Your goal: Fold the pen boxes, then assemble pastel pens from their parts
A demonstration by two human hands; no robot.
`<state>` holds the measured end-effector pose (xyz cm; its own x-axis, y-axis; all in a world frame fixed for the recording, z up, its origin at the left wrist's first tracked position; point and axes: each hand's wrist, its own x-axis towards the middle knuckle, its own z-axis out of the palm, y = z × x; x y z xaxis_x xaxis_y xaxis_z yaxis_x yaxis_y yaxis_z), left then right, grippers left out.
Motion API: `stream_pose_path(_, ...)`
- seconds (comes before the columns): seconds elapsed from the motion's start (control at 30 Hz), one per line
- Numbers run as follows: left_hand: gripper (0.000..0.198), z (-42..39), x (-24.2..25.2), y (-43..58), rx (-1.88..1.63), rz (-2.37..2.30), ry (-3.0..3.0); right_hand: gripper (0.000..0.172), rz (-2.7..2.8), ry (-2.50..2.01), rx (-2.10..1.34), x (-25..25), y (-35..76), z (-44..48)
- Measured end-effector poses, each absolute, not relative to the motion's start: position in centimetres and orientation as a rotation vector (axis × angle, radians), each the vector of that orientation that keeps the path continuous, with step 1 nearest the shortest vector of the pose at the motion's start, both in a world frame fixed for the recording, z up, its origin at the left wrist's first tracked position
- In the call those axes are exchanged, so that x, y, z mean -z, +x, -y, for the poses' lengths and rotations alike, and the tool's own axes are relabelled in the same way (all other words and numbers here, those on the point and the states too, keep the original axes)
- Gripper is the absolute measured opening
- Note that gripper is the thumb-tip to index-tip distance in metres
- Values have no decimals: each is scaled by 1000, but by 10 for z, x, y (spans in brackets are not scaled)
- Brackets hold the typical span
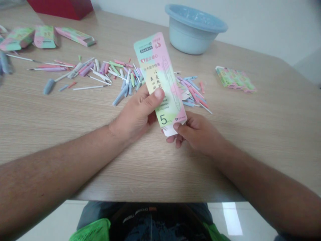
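Note:
A flat pastel pen box (167, 77), printed in pink, green and yellow with a large "5", is held up over the table. My left hand (136, 113) grips its left edge, thumb across the front and fingers behind. At the lower end, my right hand (198, 132) pinches the white end flap (172, 130) between thumb and fingers. Whether anything is inside the box cannot be seen. Beyond my hands lie loose pen parts (130, 78) in pastel colours, some partly hidden by the box, with another pile of pen parts (194, 90) to its right.
A light blue basin (193, 35) stands at the back, near the wall. Several pen boxes (45, 36) lie at the far left, close to a red box (62, 8). Another pastel box (235, 79) rests at the right. The wooden table's (155, 180) front edge is near my lap.

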<state>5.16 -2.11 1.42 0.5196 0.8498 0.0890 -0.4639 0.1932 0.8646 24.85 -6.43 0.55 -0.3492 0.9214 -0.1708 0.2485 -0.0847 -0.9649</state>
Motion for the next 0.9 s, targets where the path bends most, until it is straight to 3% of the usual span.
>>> stream_pose_path(0.17,64,16,-19,43,-865,-423,802,27,1270,-960,-1947,1,241,70)
stream_pose_path(0.33,58,15,-16,39,-879,-515,791,29,1417,-939,-1912,2,239,71)
stream_pose_path(0.47,51,10,-13,38,-985,-548,769,39,1622,-1035,-1580,-1,248,70)
stream_pose_path(0.63,48,9,-22,41,-984,-578,671,37,1716,-1218,-1069,-9,255,73)
stream_pose_path(0.8,71,13,-27,46,-893,-543,538,27,1875,-1231,-669,-12,255,72)
stream_pose_path(0.9,74,15,-25,48,-869,-542,510,25,1954,-1224,-517,-11,255,71)
